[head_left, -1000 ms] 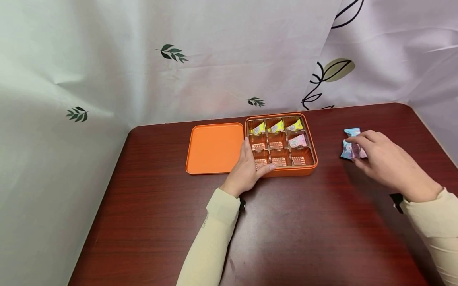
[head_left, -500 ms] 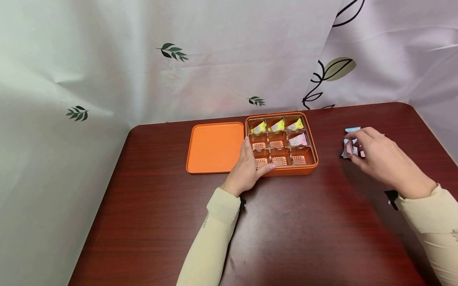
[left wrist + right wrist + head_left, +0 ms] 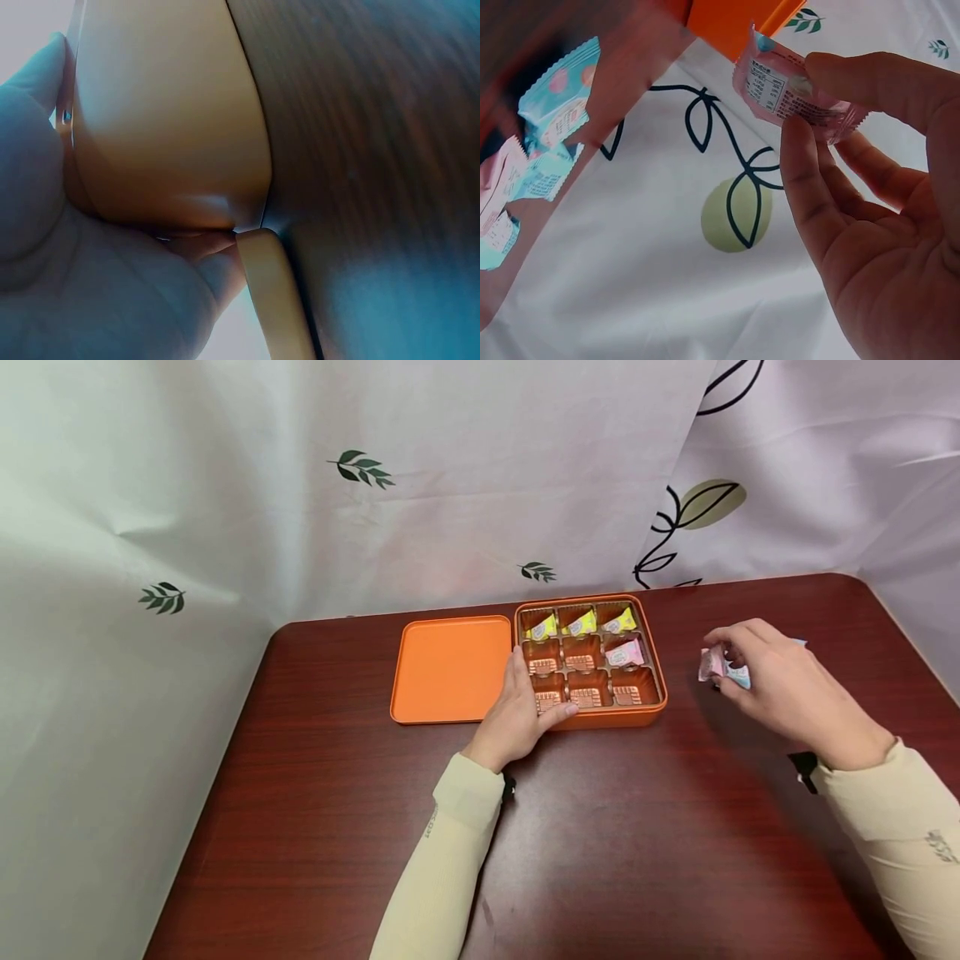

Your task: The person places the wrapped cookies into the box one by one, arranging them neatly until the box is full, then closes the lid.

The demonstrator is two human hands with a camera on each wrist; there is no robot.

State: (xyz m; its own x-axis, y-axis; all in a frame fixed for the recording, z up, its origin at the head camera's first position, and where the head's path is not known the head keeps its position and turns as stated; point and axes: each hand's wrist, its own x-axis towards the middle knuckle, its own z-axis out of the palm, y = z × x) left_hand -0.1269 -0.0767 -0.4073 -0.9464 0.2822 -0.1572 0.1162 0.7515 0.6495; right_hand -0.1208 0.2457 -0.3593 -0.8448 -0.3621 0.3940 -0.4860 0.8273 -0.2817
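My right hand pinches a pink wrapped candy between thumb and fingertips, raised a little over the table's right side. Beyond it in the right wrist view lie blue wrapped candies and another pink candy; in the head view the hand mostly hides them. My left hand rests against the near left corner of an orange box, fingers straight along its side, thumb on the front rim. Inside, the divided insert has yellow candies across the back row and one pink candy at the middle row's right.
The orange lid lies flat on the table just left of the box. A dark red wooden table carries everything. White curtains with leaf prints hang behind the table and along both sides.
The right hand has picked up the pink candy from the group and shifted left toward the box with it. The left hand has stayed at the box corner.
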